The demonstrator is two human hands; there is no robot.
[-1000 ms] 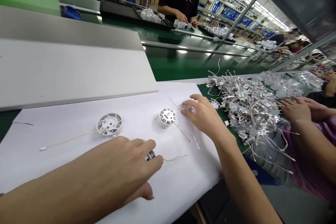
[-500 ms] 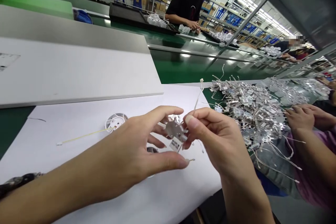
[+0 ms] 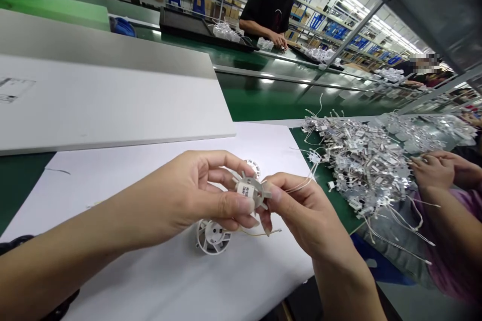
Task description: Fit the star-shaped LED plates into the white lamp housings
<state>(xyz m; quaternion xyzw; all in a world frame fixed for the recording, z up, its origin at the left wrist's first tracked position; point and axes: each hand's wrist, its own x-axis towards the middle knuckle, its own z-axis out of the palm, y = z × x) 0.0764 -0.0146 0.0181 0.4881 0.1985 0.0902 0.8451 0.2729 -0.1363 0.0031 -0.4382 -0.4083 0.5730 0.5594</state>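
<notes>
Between my two hands is a small round metal plate point(image 3: 257, 192) with tabs around its edge and a printed white label facing me. My left hand point(image 3: 192, 193) pinches it at the label side, thumb in front. The fingertips of my right hand point(image 3: 307, 213) grip its opposite edge, and white wires point(image 3: 307, 180) trail beside that hand. Below the plate, a white round spoked frame point(image 3: 214, 238) lies on the white sheet point(image 3: 169, 276). A second white round part point(image 3: 253, 166) shows partly behind my fingers. A thin yellowish wire point(image 3: 259, 234) runs near the spoked frame.
A heap of metal plates with wires point(image 3: 365, 160) lies to the right. Beside it are a co-worker's hands point(image 3: 433, 168). A large white board point(image 3: 113, 95) covers the left. Across the green table point(image 3: 259, 98), another person point(image 3: 269, 10) handles small parts.
My left fingers have closed onto the metal plate, which has turned so its label faces me more squarely. The wires now trail right, and the spoked frame below is more exposed.
</notes>
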